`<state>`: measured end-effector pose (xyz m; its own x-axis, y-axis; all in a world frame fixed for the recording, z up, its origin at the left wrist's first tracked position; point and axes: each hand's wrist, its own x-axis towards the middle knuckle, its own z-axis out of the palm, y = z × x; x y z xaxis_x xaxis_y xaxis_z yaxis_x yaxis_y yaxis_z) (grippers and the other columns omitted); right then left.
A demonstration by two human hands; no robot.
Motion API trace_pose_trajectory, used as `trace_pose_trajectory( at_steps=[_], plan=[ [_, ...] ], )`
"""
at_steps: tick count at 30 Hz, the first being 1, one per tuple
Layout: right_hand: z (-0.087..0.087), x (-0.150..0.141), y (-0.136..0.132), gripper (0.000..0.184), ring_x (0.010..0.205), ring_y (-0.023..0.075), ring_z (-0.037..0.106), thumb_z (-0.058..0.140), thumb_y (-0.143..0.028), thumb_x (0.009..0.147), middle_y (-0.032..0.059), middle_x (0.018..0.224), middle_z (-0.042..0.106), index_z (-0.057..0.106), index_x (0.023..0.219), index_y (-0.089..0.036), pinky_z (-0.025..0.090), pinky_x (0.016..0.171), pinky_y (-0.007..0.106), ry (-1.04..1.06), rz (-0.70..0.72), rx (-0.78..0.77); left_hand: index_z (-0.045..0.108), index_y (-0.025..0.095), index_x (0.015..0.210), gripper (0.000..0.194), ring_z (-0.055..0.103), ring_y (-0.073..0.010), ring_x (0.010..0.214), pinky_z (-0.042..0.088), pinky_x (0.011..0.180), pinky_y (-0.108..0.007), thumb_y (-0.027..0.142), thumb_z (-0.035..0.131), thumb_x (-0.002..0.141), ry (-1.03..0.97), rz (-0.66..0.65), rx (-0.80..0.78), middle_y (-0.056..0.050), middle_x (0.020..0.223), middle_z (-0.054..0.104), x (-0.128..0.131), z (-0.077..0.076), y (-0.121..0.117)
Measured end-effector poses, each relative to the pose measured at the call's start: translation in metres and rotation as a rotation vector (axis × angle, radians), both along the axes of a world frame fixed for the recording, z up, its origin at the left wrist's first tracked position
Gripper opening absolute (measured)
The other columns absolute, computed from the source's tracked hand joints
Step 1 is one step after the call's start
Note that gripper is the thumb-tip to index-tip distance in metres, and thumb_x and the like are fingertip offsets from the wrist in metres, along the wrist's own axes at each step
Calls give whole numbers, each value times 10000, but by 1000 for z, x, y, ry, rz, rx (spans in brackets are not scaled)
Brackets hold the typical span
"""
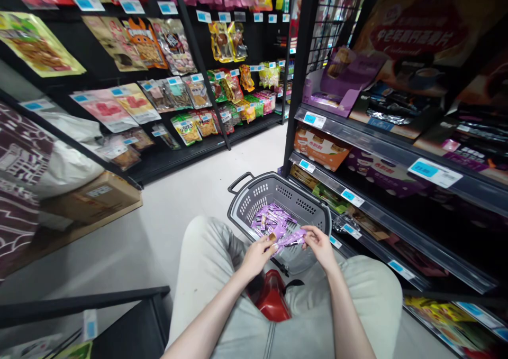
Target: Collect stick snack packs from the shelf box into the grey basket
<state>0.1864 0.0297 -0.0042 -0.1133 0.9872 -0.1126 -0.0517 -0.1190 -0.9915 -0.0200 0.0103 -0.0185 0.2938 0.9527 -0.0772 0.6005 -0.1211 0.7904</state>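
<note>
A grey shopping basket stands on the floor in front of my knees, with a pile of small purple snack packets inside. Over its near side, my left hand is closed, pinching a purple packet between thumb and fingers. My right hand is also closed, its fingertips gripping the end of another purple packet that slants toward my left hand. The two held packets overlap, so where one stops and the other begins is hard to make out.
At my right rises a shelf holding an open purple display box and an orange carton. Bagged snacks hang on the black rack ahead. A cardboard box lies left. Something red sits between my legs.
</note>
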Motion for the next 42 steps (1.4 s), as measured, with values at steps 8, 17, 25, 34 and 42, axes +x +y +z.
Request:
trace_pose_trajectory(
  at_steps=[8, 17, 25, 34, 42],
  plan=[
    [0, -10, -1, 170, 415, 70, 368, 525, -251, 671, -58, 496, 413, 568, 813, -168, 285, 405, 202, -78, -169, 49, 581, 184, 647, 350, 492, -144, 746, 345, 670, -233, 381, 338, 805, 61, 18, 52, -24, 811, 499, 2, 13, -3],
    [-7, -24, -1, 168, 427, 71, 336, 503, -228, 669, -61, 502, 384, 549, 819, -165, 266, 405, 198, -41, -360, 49, 574, 157, 586, 320, 465, -143, 750, 344, 695, -236, 327, 394, 788, -30, -69, 44, -27, 792, 464, 1, 10, 0],
    [-5, -24, 1, 349, 524, 131, 496, 641, -303, 574, -11, 657, 534, 515, 883, -203, 464, 483, 275, 44, -127, -77, 570, 123, 529, 267, 444, -136, 715, 343, 678, -225, 314, 520, 710, -197, -48, -54, -16, 727, 471, 0, 3, 3],
    [-6, -31, 0, 206, 517, 135, 498, 632, -340, 594, -10, 593, 558, 553, 696, -178, 428, 494, 260, -15, -227, -25, 612, 125, 616, 182, 453, -125, 671, 336, 651, -210, 297, 650, 571, -302, 10, -225, 11, 706, 517, 2, 0, 4],
    [-15, -45, -1, 522, 720, 171, 569, 711, -224, 476, 6, 801, 590, 437, 921, -216, 466, 684, 308, 77, -168, 1, 592, 119, 597, 190, 439, -125, 652, 327, 624, -211, 306, 628, 599, -321, 66, -174, 9, 657, 492, 2, -1, 4]
  ],
)
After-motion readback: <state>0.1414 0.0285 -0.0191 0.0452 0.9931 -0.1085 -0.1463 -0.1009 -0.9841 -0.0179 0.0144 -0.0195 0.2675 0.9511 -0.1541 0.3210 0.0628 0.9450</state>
